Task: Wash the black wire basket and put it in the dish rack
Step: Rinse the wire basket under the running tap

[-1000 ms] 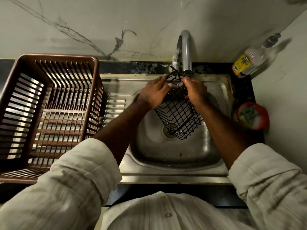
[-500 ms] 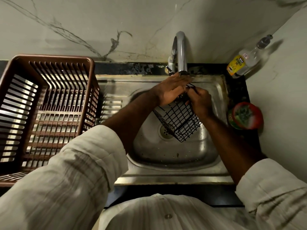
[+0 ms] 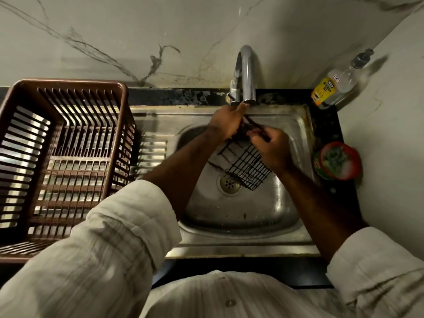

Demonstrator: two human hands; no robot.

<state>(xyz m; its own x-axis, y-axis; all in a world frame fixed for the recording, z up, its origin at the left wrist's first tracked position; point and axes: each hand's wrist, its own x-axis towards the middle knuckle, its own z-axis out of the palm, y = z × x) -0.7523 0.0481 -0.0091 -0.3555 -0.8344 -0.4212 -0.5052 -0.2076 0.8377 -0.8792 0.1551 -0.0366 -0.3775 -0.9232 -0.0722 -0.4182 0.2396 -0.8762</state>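
Observation:
The black wire basket (image 3: 249,167) hangs tilted over the steel sink (image 3: 241,207), just under the tap (image 3: 246,74). My left hand (image 3: 227,121) grips the basket's upper rim directly below the spout. Fingers of my right hand (image 3: 270,146) are curled round the rim on the basket's right side. The basket's lower end points down toward the drain (image 3: 230,183). Both hands cover the top of the basket. The brown plastic dish rack (image 3: 66,157) stands on the counter left of the sink, with nothing in it.
A dish soap bottle (image 3: 332,88) with a yellow label lies at the back right corner. A round red-rimmed tub (image 3: 339,160) holding a scrubber sits right of the sink. The marble wall rises behind the tap, and a side wall stands at the right.
The basket has turned and dropped lower in the sink. My left hand moved right to sit under the spout, and my right hand slid down along the basket's right side.

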